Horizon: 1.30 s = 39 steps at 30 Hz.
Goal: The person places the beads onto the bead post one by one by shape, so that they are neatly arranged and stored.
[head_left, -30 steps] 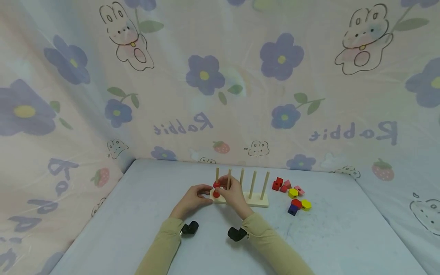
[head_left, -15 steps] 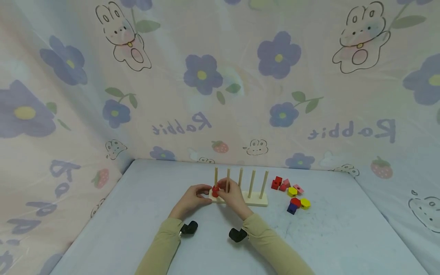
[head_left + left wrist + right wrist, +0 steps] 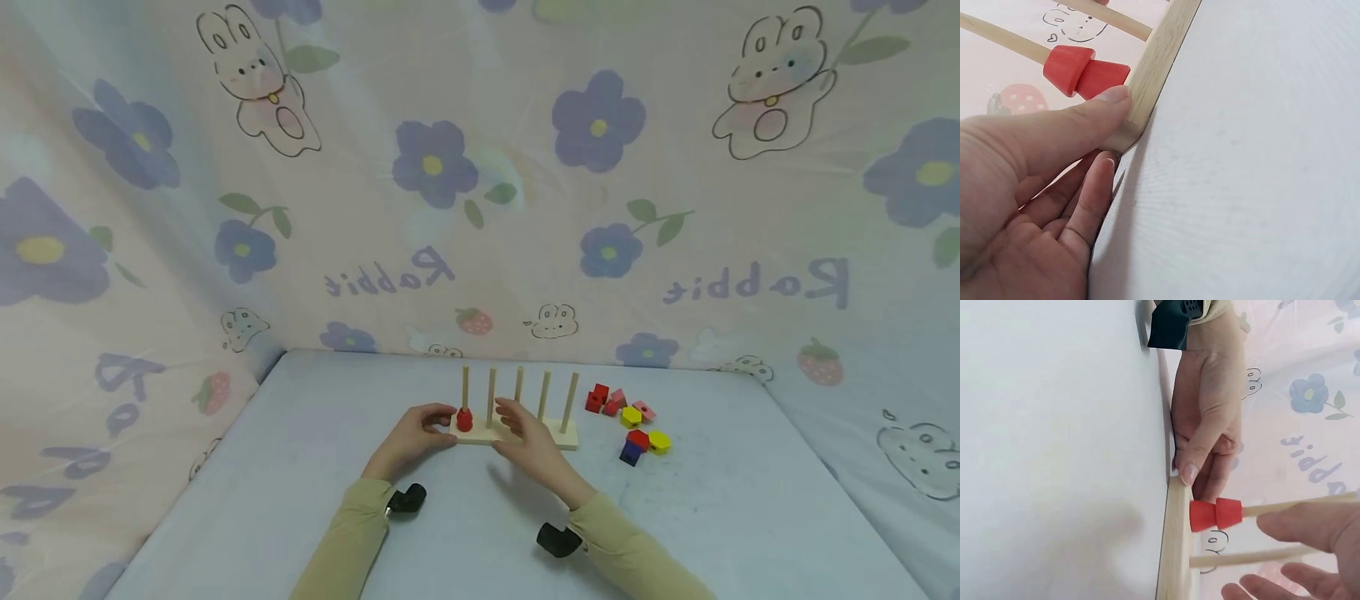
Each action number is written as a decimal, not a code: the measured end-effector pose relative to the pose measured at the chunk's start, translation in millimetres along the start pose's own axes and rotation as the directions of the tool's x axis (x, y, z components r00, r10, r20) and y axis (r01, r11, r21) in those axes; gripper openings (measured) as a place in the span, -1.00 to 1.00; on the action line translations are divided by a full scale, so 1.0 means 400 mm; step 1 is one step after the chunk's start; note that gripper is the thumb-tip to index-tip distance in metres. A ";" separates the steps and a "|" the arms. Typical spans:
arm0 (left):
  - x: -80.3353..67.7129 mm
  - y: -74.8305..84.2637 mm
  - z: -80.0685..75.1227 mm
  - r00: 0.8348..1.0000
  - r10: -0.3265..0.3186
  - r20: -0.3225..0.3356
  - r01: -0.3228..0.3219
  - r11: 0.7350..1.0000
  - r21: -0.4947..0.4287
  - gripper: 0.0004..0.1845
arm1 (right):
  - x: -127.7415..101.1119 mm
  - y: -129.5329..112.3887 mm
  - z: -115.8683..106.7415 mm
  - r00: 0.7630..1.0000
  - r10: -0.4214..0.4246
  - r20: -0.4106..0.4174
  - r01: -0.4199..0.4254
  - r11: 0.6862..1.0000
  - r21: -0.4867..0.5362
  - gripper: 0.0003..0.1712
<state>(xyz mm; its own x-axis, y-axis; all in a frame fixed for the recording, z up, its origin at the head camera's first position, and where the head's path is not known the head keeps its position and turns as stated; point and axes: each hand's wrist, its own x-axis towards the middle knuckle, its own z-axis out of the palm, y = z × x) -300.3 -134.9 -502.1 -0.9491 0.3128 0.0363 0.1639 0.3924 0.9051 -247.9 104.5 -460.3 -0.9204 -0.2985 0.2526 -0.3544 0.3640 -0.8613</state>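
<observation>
Beads (image 3: 464, 419), red, stacked on end peg; left hand (image 3: 417, 430) grips base (image 3: 558, 436), right hand (image 3: 525, 437) loose.

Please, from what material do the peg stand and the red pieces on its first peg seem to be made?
The peg stand looks like pale unfinished wood: grain lines show along its base edge. The two red pieces are probably painted wood, with an even, matte red coat; plastic cannot be excluded. The left hand holds the base's end.
</observation>
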 end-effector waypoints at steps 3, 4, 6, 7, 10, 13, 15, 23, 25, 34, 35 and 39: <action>-0.003 0.005 -0.001 1.000 -0.001 0.005 0.001 1.000 -0.001 -0.48 | -0.036 0.000 -0.037 0.999 0.005 0.034 -0.006 1.000 0.021 -0.33; -0.003 0.006 0.000 1.000 -0.003 0.006 0.003 1.000 0.003 -0.48 | -0.047 0.003 -0.052 0.999 0.008 0.046 -0.009 1.000 0.026 -0.35; -0.003 0.006 0.001 1.000 -0.009 0.012 0.009 1.000 0.003 -0.47 | -0.067 0.013 -0.085 0.998 0.020 0.056 -0.021 1.000 0.016 -0.38; -0.004 0.007 0.001 1.000 -0.012 0.012 0.012 1.000 0.000 -0.47 | -0.076 0.018 -0.102 0.998 0.030 0.052 -0.031 0.999 0.008 -0.39; -0.005 0.004 -0.001 1.000 -0.018 0.002 0.018 1.000 0.006 -0.46 | -0.091 0.040 -0.156 0.998 0.049 0.028 -0.048 0.998 -0.035 -0.43; -0.005 -0.001 -0.005 1.000 -0.020 -0.011 0.020 1.000 0.009 -0.45 | -0.093 0.064 -0.211 0.998 0.054 -0.030 -0.057 0.992 -0.109 -0.48; -0.004 -0.003 -0.007 0.999 -0.030 -0.014 0.030 1.000 0.010 -0.45 | -0.090 0.082 -0.248 0.997 0.044 -0.067 -0.055 0.983 -0.175 -0.51; -0.005 -0.003 -0.007 1.000 -0.030 -0.008 0.030 1.000 -0.002 -0.45 | -0.063 0.148 -0.368 0.989 0.044 -0.141 -0.090 0.939 -0.332 -0.54; -0.005 -0.002 -0.008 1.000 -0.017 -0.009 0.017 1.000 -0.001 -0.45 | -0.052 0.161 -0.384 0.990 0.064 -0.128 -0.105 0.933 -0.343 -0.54; -0.004 0.003 -0.004 1.000 -0.026 -0.007 0.025 1.000 -0.007 -0.46 | -0.005 0.200 -0.413 0.995 0.083 -0.061 -0.100 0.915 -0.391 -0.54; -0.003 0.002 -0.003 1.000 -0.023 -0.005 0.023 1.000 -0.010 -0.46 | -0.002 0.204 -0.414 0.993 0.098 -0.058 -0.114 0.912 -0.395 -0.53; 0.000 -0.001 -0.001 1.000 -0.008 -0.003 0.008 1.000 -0.019 -0.46 | 0.010 0.215 -0.420 0.988 0.149 -0.048 -0.155 0.897 -0.414 -0.54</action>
<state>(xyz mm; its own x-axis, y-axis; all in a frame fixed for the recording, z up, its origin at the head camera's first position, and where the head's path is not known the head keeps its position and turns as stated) -300.3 -135.4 -502.5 -0.9511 0.3073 0.0307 0.1517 0.3783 0.9132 -309.6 282.8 -459.3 -0.9697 -0.1985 0.1424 -0.2435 0.7384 -0.6289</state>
